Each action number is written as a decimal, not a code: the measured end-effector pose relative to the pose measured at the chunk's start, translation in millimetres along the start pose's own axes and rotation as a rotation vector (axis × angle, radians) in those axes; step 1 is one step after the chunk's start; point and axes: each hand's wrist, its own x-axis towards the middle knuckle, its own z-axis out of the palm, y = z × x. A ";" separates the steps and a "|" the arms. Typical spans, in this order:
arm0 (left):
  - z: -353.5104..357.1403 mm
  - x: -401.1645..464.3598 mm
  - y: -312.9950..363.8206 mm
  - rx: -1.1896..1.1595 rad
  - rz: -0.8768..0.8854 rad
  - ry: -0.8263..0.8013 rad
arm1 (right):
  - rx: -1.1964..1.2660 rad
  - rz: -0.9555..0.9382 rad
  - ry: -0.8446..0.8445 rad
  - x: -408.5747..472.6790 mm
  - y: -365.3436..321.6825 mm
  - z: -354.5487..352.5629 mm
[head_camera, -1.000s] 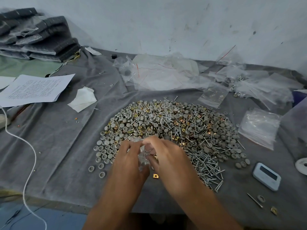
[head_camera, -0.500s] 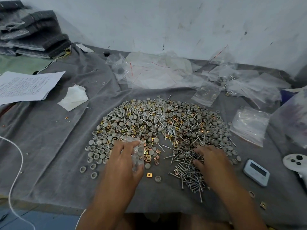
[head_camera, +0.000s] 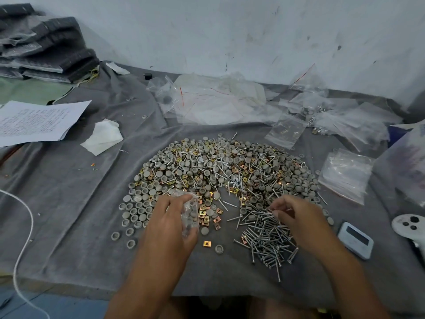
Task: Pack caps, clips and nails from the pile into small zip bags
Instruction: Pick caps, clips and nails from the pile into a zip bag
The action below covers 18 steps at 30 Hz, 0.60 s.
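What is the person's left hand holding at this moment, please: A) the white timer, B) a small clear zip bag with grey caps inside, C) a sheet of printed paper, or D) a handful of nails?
B: the left hand grips a small clear zip bag with grey caps showing through it, while the right hand picks at the nails.

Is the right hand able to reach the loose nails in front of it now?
Probably yes: the right hand hovers right above the nails, fingertips pinching among them, nothing between. The left hand holds the zip bag aside.
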 end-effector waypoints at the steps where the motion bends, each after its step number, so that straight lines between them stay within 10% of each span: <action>1: 0.1 -0.2 -0.3 0.001 0.005 -0.002 | 0.048 -0.009 0.024 -1.5 -3.8 -3.2; 8: 1.6 1.5 -0.6 -0.010 -0.004 -0.001 | 0.394 -0.312 0.059 -27.7 -71.8 3.9; 18: 1.7 1.3 -1.8 -0.031 0.000 0.020 | -0.006 -0.644 0.102 -31.9 -124.5 51.1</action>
